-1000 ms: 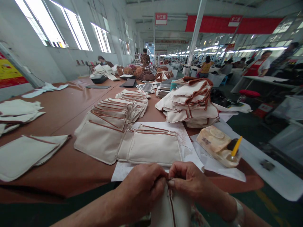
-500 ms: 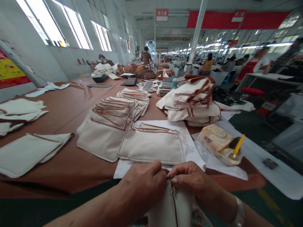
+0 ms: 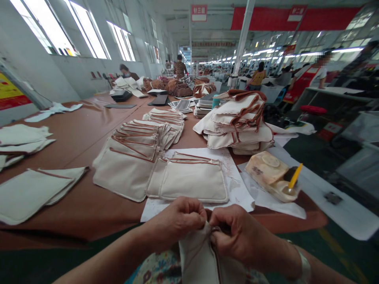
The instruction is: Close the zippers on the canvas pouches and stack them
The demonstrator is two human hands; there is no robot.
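Note:
A cream fabric pouch with brown edging (image 3: 197,256) hangs over my lap, just off the table's front edge. My left hand (image 3: 185,217) pinches its top corner from the left. From the right, my right hand (image 3: 232,228) is closed on the brown-edged seam at the same end, its thumb pressed on the edge. The fingertips of both hands nearly meet, and they hide the exact spot being gripped. Right beyond the hands, a flat cream pouch (image 3: 192,181) lies on white paper (image 3: 238,189), beside a fanned row of similar pouches (image 3: 126,169).
A tall stack of cream pieces (image 3: 237,122) stands at the right of the brown table (image 3: 97,213). Nearer is a cut-open plastic container (image 3: 266,169) with a yellow-handled tool (image 3: 295,176). More cream pieces (image 3: 35,189) lie left. Several people work farther back.
My left hand has shifted slightly left and turned, and my right hand has curled further over the seam. The pouch's upper end is now bent, with more of its left face showing.

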